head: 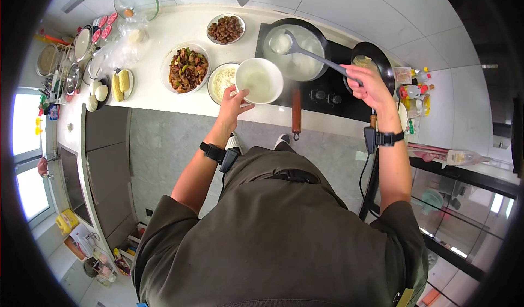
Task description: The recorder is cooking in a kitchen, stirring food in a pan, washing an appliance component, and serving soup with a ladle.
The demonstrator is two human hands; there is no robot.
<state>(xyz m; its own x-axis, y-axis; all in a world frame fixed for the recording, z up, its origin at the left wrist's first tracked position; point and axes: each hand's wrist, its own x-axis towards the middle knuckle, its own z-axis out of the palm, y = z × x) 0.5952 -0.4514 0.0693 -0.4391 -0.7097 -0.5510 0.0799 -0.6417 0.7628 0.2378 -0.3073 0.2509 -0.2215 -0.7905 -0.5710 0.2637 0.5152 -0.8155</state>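
My left hand (234, 104) grips the rim of a white bowl (259, 81) holding pale, cloudy liquid, just left of the stove and in front of the pan. In my right hand (367, 85) is the handle of a grey ladle (317, 57). The ladle's head lies in the whitish liquid of a dark pan (326, 41) on the black cooktop, and its cup is full of that liquid. Partly behind the white bowl stands a bowl of noodles (222, 82). The pan's brown wooden handle (296, 111) points toward me.
Left of the noodles is a bowl of cooked meat and peppers (188, 70); a plate of brown pieces (226, 29) stands behind. Corn cobs (120, 85), a plastic bag (123, 49) and a glass lid (136, 3) are farther left. A second wok (385, 67) and bottles (413, 91) stand right.
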